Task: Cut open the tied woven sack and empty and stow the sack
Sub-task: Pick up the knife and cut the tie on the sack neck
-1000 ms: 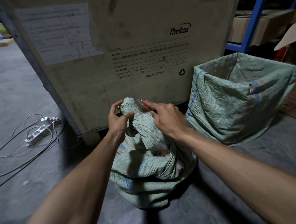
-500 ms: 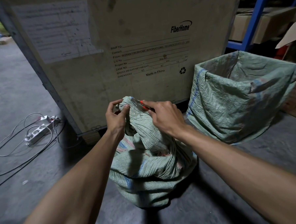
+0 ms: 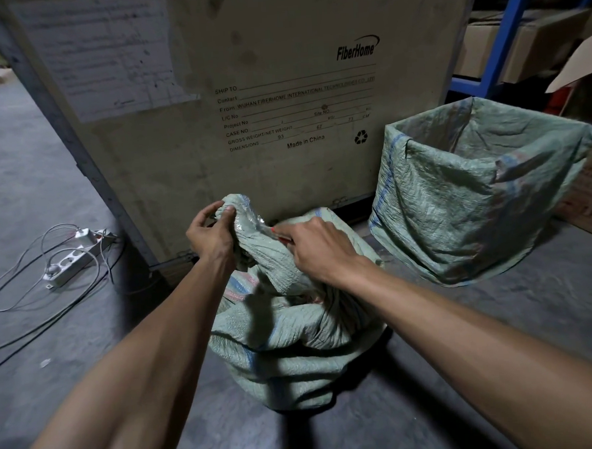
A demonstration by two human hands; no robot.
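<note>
Clearly the job is at its first step: the woven sack point(image 3: 293, 331) stands full on the concrete floor point(image 3: 53, 340), right in front of the person, and its neck is bunched and wrapped in shiny clear tape. The left hand point(image 3: 210, 234) is clamped on the top of that bunched neck, pinching the fabric upright. The right hand point(image 3: 318, 247) is closed around a small red-handled cutter point(image 3: 277, 233), of which only the red tip shows, touching the taped neck. Whether the tie is already partly cut I cannot tell; the sack looks shut, so opening, emptying and stowing all appear left to do.

Just to the right stands a second green sack point(image 3: 474, 194), open-mouthed and upright, which looks like a likely place for the contents or the emptied sack. Behind both is a large crate point(image 3: 280, 87) printed "FiberHome", close against the sack, so there is little room to tip it that way. A white power strip point(image 3: 73, 260) with loose cables lies on the floor to the left, well apart. Blue shelving point(image 3: 504, 35) with cardboard boxes stands at the back right.
</note>
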